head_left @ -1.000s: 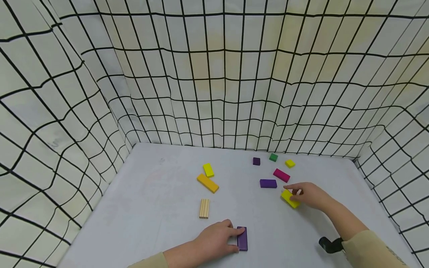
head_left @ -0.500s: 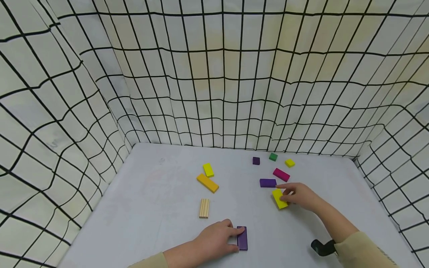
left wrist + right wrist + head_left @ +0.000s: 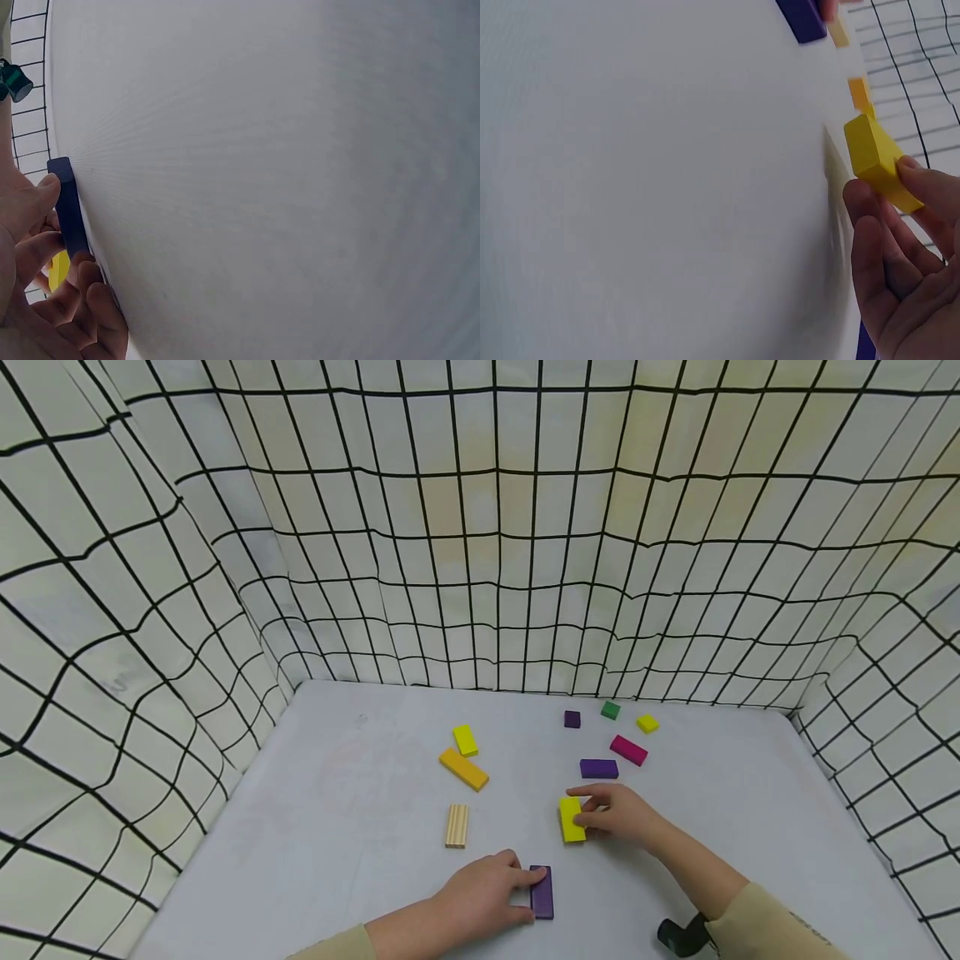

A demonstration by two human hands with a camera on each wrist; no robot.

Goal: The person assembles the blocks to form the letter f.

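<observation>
My left hand [image 3: 482,893] holds a flat purple block [image 3: 542,893] near the front of the table, one fingertip on its upper part and the thumb at its lower end. In the left wrist view this block [image 3: 70,210] looks dark blue, with the thumb and fingers around it. My right hand [image 3: 618,812] pinches a yellow block [image 3: 572,820] between thumb and fingers, behind and slightly right of the purple one. The right wrist view shows that yellow block [image 3: 881,161] tilted in the fingertips over the white surface.
On the white table [image 3: 360,793] lie a striped wooden block [image 3: 457,826], an orange block [image 3: 464,769] touching a small yellow one [image 3: 466,740], and at right a purple block [image 3: 598,768], a magenta block [image 3: 628,750] and several small cubes. Black netting [image 3: 495,535] encloses the table's back and sides.
My right hand has carried the yellow block leftward and a little nearer, turning it more upright in the head view. The left hand and its purple block have stayed in place.
</observation>
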